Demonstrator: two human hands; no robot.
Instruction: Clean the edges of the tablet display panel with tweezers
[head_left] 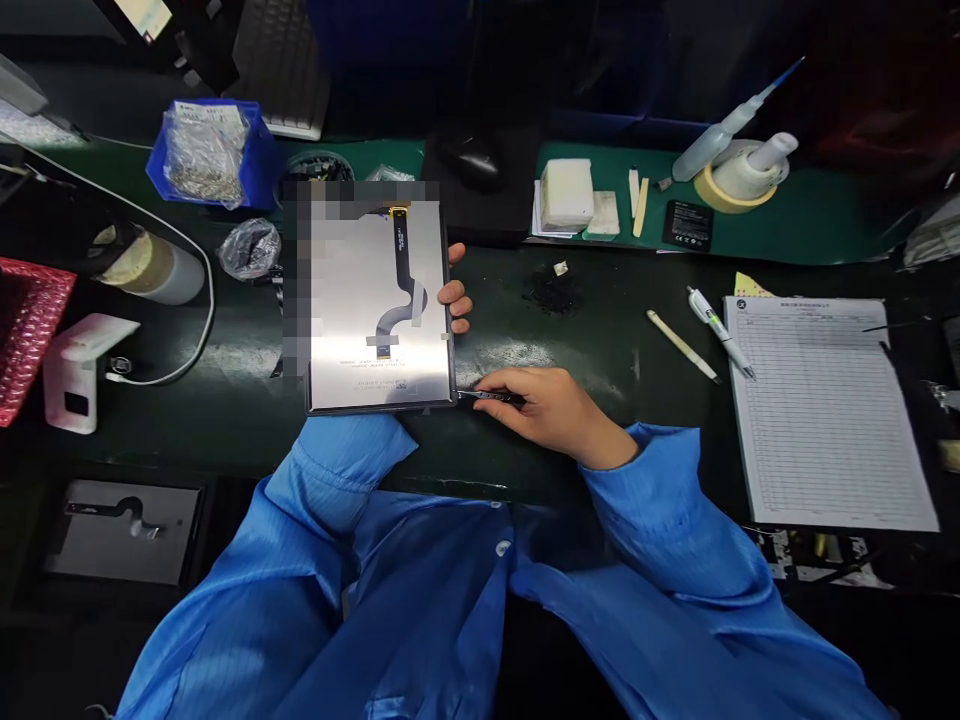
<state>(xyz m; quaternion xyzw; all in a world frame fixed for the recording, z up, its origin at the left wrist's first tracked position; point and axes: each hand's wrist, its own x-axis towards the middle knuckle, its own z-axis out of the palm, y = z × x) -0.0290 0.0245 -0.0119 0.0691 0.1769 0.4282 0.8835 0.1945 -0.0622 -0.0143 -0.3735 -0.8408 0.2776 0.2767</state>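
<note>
A tablet screen panel (345, 300) is held up over the bench, its silvery back facing me. A dark flex cable (405, 260) curves down it, fixed with tape pieces. My left hand (454, 295) supports the panel from beneath, its fingertips wrapped round the right edge; palm and thumb are hidden. My right hand (555, 405) pinches a pair of dark tweezers (495, 396), whose metal tips meet the panel's lower right corner. Blurred blocks cover the panel's left side.
Behind stand a blue bin (255, 150) of bagged small parts, a white foam block (566, 193) and a tape roll (742, 180). At right lie a pen (720, 332), a thin stick (682, 346) and a printed form (825, 420). Another panel (124, 530) lies lower left, beyond a white cable (212, 290).
</note>
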